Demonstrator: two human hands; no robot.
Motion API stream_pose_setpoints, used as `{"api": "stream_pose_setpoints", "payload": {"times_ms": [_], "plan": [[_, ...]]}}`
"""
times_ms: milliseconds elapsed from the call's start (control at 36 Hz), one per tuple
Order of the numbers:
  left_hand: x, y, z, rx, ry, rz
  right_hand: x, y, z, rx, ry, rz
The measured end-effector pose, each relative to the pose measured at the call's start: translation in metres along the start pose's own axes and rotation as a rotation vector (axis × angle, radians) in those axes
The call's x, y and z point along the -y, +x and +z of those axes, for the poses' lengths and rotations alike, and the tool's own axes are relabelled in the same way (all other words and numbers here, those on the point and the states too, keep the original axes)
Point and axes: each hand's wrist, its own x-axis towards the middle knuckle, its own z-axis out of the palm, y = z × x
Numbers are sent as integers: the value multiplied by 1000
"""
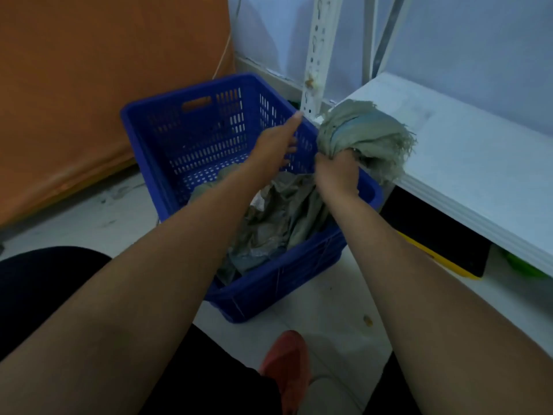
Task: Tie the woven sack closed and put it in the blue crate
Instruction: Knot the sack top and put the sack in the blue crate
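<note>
Over blue crate, right hand grips sack.

A grey-green woven sack with a faint blue band sits in a blue slotted crate — beside an orange sheet, white shelf and red shoe.

1. One view only: a camera worn on the person's head, looking forward and steeply down along both forearms.
2. The left hand and the right hand, which grips the woven sack, appear slightly above the picture's middle, at the end of the stretched arms.
3. The wide angle takes in the blue crate below the hands, the white shelf right of them, the floor left of them.
</note>
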Motion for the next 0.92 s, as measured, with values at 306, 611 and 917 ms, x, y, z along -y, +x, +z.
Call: {"api": "stream_pose_setpoints", "payload": {"times_ms": [306, 611, 917], "plan": [[-6, -4, -1, -213, -256, -134, 8, -41, 2, 129, -861, -785], [27, -11, -39, -155, -926, -267, -2, -47, 5, 591, -539, -424], [91, 31, -85, -627, -513, -413, -39, -46, 48, 931, -918, -208]]}}
